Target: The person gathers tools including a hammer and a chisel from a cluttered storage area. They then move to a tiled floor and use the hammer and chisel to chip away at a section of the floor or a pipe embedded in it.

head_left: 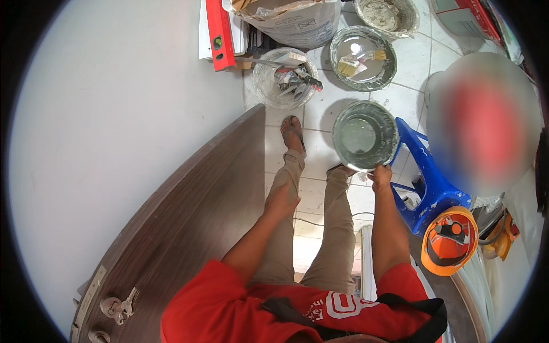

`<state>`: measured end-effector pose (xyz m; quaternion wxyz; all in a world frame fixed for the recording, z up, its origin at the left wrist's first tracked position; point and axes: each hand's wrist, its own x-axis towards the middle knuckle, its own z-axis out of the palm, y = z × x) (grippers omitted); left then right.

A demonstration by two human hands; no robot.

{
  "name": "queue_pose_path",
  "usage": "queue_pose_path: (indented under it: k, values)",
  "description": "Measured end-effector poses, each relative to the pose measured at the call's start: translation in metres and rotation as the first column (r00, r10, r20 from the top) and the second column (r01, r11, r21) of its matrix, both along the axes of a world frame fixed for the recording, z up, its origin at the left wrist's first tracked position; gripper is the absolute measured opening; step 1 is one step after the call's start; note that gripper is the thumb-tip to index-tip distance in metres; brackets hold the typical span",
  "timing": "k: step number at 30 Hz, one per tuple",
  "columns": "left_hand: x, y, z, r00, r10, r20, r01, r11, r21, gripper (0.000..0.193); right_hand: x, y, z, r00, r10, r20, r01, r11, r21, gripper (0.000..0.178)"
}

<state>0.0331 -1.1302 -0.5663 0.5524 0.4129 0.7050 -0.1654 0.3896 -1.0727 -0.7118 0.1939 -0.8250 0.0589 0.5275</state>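
My right hand (381,176) grips the near rim of a dark, plaster-smeared bucket (339,143). Greyish liquid shows at the bottom of this bucket, which is tilted a little toward me. My left hand (282,201) rests on my left leg near the knee, holding nothing, with the thumb apart from the fingers. Just beyond the held bucket is another dark bucket (334,67) with water and brushes (347,68) in it. To its left, a whitish bucket (257,86) holds several tools, their kinds hard to make out.
A brown wooden door (200,223) with keys (129,304) in its lock stands at my left. At right are a blue stool (426,171) and an orange hard hat (449,241). Farther off are a large sack (303,26), a red spirit level (219,34) and another mortar-crusted bucket (413,20).
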Motion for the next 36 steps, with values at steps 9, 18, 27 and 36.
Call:
queue_pose_path:
  k: [9,18,27,36]
  values:
    - [0.006,-0.029,0.087,0.814,-0.580,0.033,0.579,0.815,0.025,0.083,0.028,-0.003,-0.098,0.936,-0.348,-0.045,0.347,0.938,-0.016,0.030]
    - [0.055,-0.140,0.162,0.597,-0.004,0.802,0.476,0.807,-0.350,0.068,0.015,-0.087,-0.059,0.921,0.373,0.109,-0.384,0.917,0.109,0.058]
    - [0.032,-0.131,0.203,0.466,0.428,0.774,0.166,0.817,-0.552,0.034,-0.071,-0.093,0.294,-0.442,0.732,-0.519,-0.617,0.173,0.768,0.047]
    - [-0.002,-0.123,0.208,0.693,0.265,0.670,0.149,0.857,-0.493,0.044,-0.068,-0.159,0.332,-0.469,0.752,-0.463,-0.416,0.273,0.867,0.031]
